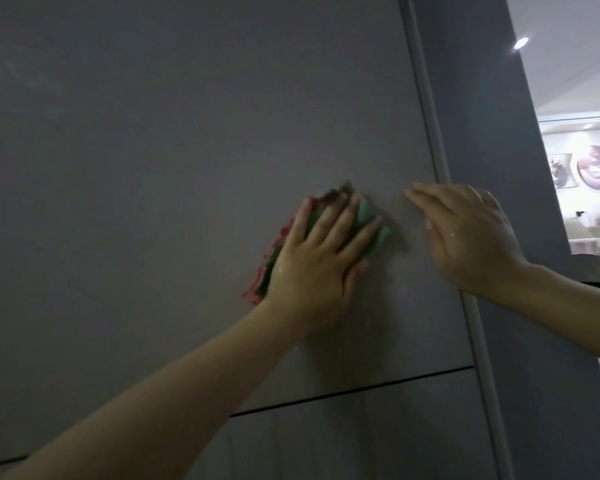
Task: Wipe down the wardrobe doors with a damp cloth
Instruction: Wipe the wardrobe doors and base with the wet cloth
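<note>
Grey wardrobe door (187,150) mid-wipe: left hand (312,268), fingers flat, pressing cloth (364,216); right hand (471,233) relaxed beside; beyond fingertips, faint streaks still showing.

Bare door (170,168) lies open left of and above the cloth (368,216). To its right the right hand (471,233) blocks the way, perhaps touching the trim (426,98).

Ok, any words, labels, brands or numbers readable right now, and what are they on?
None readable.
wardrobe door: plain grey, no label or print.
cloth, under the left hand: green and red, no visible tag.
wall pictures in the far room: too small and blurred to show any text.
</note>
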`<state>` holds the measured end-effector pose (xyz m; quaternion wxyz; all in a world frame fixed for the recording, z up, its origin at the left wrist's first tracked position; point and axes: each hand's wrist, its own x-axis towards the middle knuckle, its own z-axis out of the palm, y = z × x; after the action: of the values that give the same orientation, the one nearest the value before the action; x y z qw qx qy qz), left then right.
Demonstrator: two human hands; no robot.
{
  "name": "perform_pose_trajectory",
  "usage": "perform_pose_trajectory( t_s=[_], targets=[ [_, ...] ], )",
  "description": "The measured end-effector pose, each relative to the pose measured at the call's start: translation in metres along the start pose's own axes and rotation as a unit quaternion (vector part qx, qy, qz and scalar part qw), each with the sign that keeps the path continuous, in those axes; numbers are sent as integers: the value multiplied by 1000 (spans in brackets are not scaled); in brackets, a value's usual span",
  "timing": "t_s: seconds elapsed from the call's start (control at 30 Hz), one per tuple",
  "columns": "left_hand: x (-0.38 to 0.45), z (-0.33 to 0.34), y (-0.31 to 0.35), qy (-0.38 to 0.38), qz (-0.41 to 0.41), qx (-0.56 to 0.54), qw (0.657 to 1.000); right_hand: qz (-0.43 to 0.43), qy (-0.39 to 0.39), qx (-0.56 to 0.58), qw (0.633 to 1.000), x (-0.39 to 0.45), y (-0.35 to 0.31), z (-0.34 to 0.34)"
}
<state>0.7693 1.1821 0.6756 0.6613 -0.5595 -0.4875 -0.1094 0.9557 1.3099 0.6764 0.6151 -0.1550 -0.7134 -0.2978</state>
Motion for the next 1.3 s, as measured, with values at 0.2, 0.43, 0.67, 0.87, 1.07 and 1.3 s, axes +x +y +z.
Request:
perform_pose_trajectory(
  t_s=[0.2,0.43,0.67,0.87,1.07,1.3],
  targets=[
    [-18,1,-4,-50,177,-2,983,6,-80,-1,997,-13,0,3],
    [3,4,17,-7,-43,0,999,15,-115,33,993,-14,6,1],
    [-21,9,28,-32,139,-42,989,1,-161,86,983,0,21,-14],
    [22,18,58,-4,-48,-20,999,-17,-181,120,976,14,27,-29],
    [-33,20,104,-78,159,-60,982,-6,-197,112,974,12,23,-33],
    [23,18,63,-49,19,22,998,4,-218,128,968,13,25,-33]
  ],
)
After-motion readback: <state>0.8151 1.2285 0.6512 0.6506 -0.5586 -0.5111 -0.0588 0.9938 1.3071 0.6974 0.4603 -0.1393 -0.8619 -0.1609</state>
